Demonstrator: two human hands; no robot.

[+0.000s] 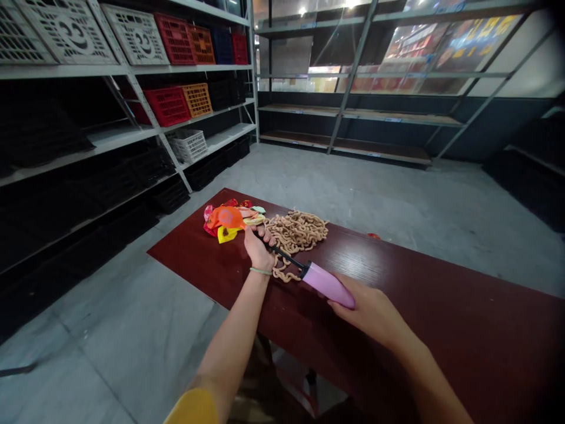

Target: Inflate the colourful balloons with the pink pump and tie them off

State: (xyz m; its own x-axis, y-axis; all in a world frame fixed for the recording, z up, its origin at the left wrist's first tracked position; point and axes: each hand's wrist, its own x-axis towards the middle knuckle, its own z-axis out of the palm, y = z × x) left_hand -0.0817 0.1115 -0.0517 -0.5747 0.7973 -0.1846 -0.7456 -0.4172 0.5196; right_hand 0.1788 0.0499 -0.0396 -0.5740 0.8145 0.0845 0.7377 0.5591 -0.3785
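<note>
The right hand (pixel 371 312) is cupping the pink barrel of a hand pump (pixel 327 285), and the left hand (pixel 258 247) is gripping its black rod (pixel 286 257) beside a tangled heap of tan twisting balloons (pixel 296 232), with limp orange, red and yellow balloons (pixel 232 219) lying at 11 o'clock. A dark red woodgrain table (pixel 441 306) is running toward 2 o'clock, while red, orange and white perforated plastic crates (pixel 168 106) are sitting on metal shelving (pixel 66 71) at 10 o'clock above a grey concrete floor (pixel 362 194).

red plastic crates (pixel 168 106) on white metal shelving (pixel 79 71)
</note>
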